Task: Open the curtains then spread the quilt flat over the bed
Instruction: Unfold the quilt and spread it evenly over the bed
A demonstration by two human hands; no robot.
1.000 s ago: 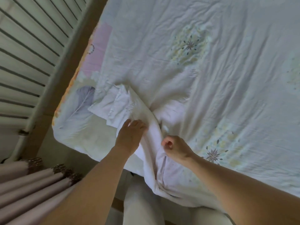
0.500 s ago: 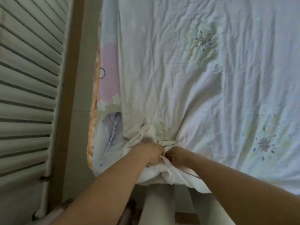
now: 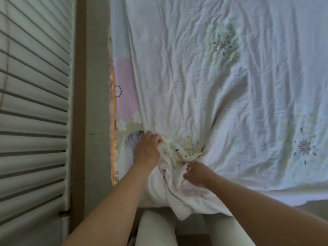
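From the head view, the white quilt [image 3: 221,86] lies over most of the bed, creased, with its near-left corner [image 3: 179,151] gathered in a wad at the bed's edge rather than laid out. The left hand [image 3: 146,150] has its fingers curled into the top of that wad, just beside the exposed strip of patterned sheet [image 3: 124,86]. The right hand [image 3: 197,173] is clenched on a fold lower down. Two separate holds likely let the person draw the corner open toward the uncovered strip. A slatted panel [image 3: 35,103] runs along the left. Half a second earlier the two hands were pressed together on the bunch; now they sit apart, the left one further up and to the left, and more fabric hangs over the edge.
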